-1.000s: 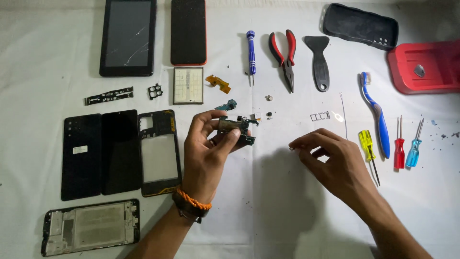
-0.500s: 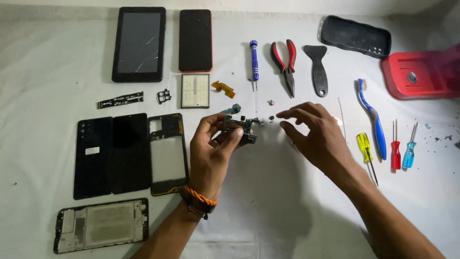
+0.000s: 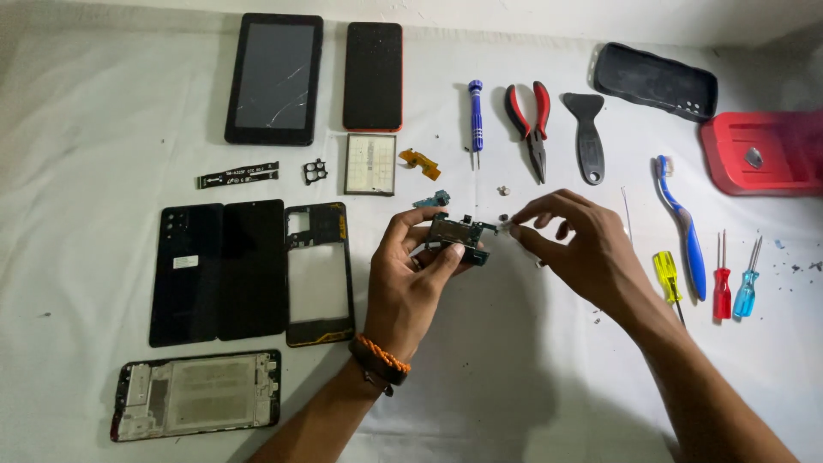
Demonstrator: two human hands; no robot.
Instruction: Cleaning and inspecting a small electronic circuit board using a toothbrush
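1. Head view: left hand (image 3: 411, 287) pinches small dark green circuit board (image 3: 459, 237) above white table cloth (image 3: 514, 377), right of black phone frame (image 3: 319, 273).
2. Right hand (image 3: 583, 253), fingertips closed on a tiny part at board's right edge; part too small to identify.
3. Judgement: steady board, align part squarely, press lightly.

A cracked tablet (image 3: 273, 77), red-handled pliers (image 3: 531, 116), a blue toothbrush (image 3: 683, 231), small screwdrivers (image 3: 723, 279) and phone frames (image 3: 319, 273) lie spread across a white cloth (image 3: 103, 154).

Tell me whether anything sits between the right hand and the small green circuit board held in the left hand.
Nothing visible does. The right hand has its fingertips at the green circuit board's right edge; the left hand holds it.
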